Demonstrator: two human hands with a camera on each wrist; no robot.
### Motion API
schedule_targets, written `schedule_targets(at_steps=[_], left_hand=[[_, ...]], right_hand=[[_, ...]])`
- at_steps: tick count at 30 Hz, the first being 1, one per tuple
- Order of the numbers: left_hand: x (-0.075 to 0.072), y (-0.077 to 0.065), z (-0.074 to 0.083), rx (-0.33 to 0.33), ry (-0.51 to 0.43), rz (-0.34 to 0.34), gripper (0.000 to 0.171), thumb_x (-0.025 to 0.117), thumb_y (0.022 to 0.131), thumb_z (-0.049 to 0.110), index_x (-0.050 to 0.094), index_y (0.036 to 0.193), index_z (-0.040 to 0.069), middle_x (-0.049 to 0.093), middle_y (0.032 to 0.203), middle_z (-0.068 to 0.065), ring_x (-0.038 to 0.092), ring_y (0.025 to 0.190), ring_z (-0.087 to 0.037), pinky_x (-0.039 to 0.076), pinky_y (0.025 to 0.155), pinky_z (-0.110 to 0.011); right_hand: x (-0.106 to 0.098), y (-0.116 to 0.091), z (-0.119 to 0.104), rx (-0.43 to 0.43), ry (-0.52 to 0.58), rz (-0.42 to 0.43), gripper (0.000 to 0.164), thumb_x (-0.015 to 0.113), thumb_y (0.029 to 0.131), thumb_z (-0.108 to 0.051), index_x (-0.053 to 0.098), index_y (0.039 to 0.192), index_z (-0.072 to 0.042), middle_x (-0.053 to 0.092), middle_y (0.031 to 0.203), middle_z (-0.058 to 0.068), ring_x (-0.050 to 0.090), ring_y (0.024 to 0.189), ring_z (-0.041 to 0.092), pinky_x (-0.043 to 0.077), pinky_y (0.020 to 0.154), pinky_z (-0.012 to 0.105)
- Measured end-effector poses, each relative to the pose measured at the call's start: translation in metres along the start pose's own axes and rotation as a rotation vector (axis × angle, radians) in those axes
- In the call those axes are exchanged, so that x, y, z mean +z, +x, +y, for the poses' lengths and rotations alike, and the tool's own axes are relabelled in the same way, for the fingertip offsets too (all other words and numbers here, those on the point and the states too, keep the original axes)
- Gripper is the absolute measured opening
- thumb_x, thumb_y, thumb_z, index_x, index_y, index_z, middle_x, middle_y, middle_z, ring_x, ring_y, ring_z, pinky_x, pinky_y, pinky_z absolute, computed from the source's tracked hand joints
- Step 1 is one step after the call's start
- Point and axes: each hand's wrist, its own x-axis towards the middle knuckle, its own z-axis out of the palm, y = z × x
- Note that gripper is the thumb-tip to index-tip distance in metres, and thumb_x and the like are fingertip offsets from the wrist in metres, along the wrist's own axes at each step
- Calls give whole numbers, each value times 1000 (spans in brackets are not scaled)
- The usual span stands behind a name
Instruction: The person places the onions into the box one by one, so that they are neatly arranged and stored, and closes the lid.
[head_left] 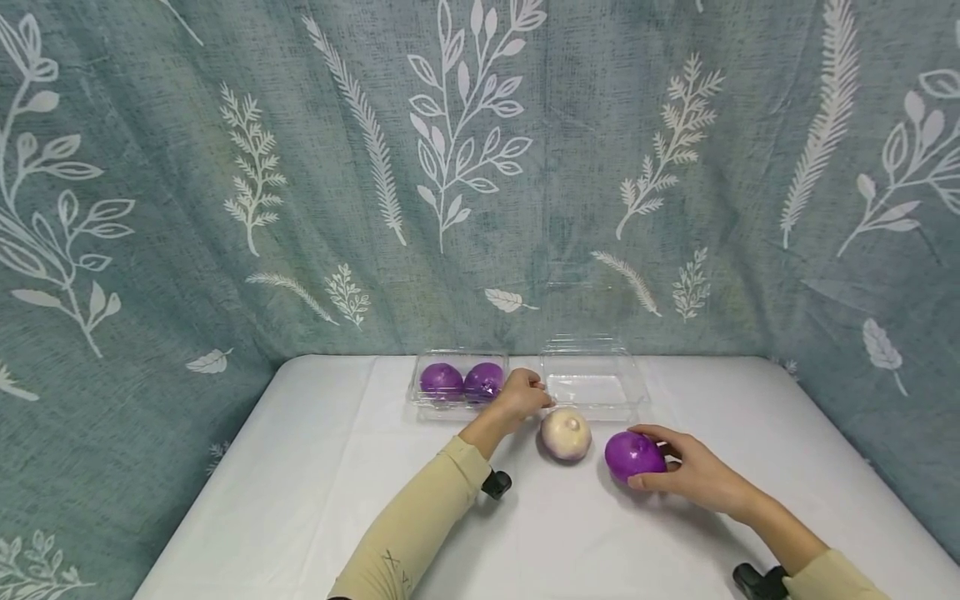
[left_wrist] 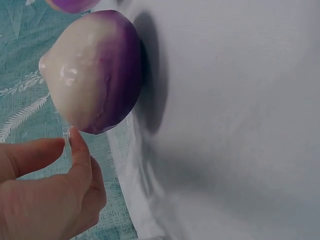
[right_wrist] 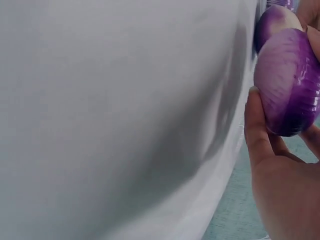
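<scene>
Grasping a glossy purple onion (head_left: 630, 456) toward the right of a white-covered table (head_left: 285, 483), with the thumb of the right hand (head_left: 697, 473) at 5 o'clock, fingers around to 1 o'clock and the 9 o'clock side left bare. Pinching with the left hand (head_left: 519, 398), at 10 o'clock from that onion, a sliver of clear plastic, apparently the edge of an open clear box (head_left: 592, 389) at 11 o'clock. Sharing the cloth with a pale-topped onion (head_left: 566, 434) just beside, a shade past 9 o'clock, and with a second clear box (head_left: 450, 413) holding two more purple onions (head_left: 441, 381), well apart toward 10 o'clock. Cannot tell resting from raised for the held onion, given the hidden underside. Judging by rounded bulk and wet-looking shine, likely firm, fairly weighty for its size and slippery; probably hard to crush, yet prone to bruising or rolling if dropped. Best held across the widest girth, thumb opposite spread fingers, rather than by fingertips on one side. Calling for a lighter touch on the plastic: thin, light, likely springy and quick to crease, best pinched at the rim.
</scene>
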Motion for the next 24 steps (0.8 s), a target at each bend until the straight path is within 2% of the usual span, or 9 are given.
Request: schedule_targets(at_steps=[4, 6, 8, 12, 15, 19, 24], left_hand=[[-1, 0, 1, -7, 5, -5, 42, 60, 87, -19, 51, 128, -20, 52, 95, -7, 65, 90, -21, 58, 96, -38], [-1, 0, 1, -8, 6, -11, 40, 60, 88, -19, 52, 127, -19, 48, 91, -4, 65, 90, -20, 57, 98, -40], [-2, 1, 2, -13, -3, -17, 46, 60, 89, -18, 48, 133, -20, 50, 96, -7, 67, 94, -23, 54, 104, -42], [-2, 2, 2, -21, -18, -19, 57, 60, 91, -16, 40, 144, -19, 54, 116, -19, 69, 104, -29, 47, 113, -47], [-2, 3, 1, -20, -27, -20, 58, 60, 91, -16, 38, 144, -20, 54, 123, -24, 68, 104, -30, 49, 111, -46], [-1, 4, -1, -6, -37, -20, 58, 60, 89, -17, 39, 143, -21, 54, 121, -25, 67, 101, -29, 55, 103, -38], [-2, 4, -1, -3, -51, -24, 58, 59, 88, -19, 40, 142, -21, 54, 121, -25, 67, 97, -26, 57, 99, -35]], right_hand=[[-2, 4, -7, -66, -10, 56, 78, 86, 85, -30, 48, 149, -3, 56, 140, 23, 60, 118, 37, 60, 84, 28], [-5, 6, -13, -87, -12, 77, 77, 85, 86, -29, 48, 148, -2, 54, 141, 24, 60, 118, 38, 60, 85, 30], [-9, 9, -19, -103, -17, 96, 77, 85, 86, -27, 47, 149, -2, 53, 142, 25, 60, 119, 39, 60, 87, 32], [-15, 18, -30, -124, -58, 138, 78, 85, 86, -27, 47, 150, -4, 52, 143, 24, 61, 118, 38, 61, 87, 34], [-17, 27, -36, -137, -87, 166, 78, 85, 86, -27, 46, 150, -3, 52, 143, 23, 63, 115, 37, 61, 86, 35], [-18, 41, -39, -140, -108, 183, 79, 84, 88, -28, 44, 151, -1, 52, 143, 26, 63, 116, 40, 61, 85, 35], [-14, 61, -37, -134, -103, 202, 77, 82, 90, -28, 44, 151, 0, 51, 142, 28, 62, 118, 43, 61, 90, 42]])
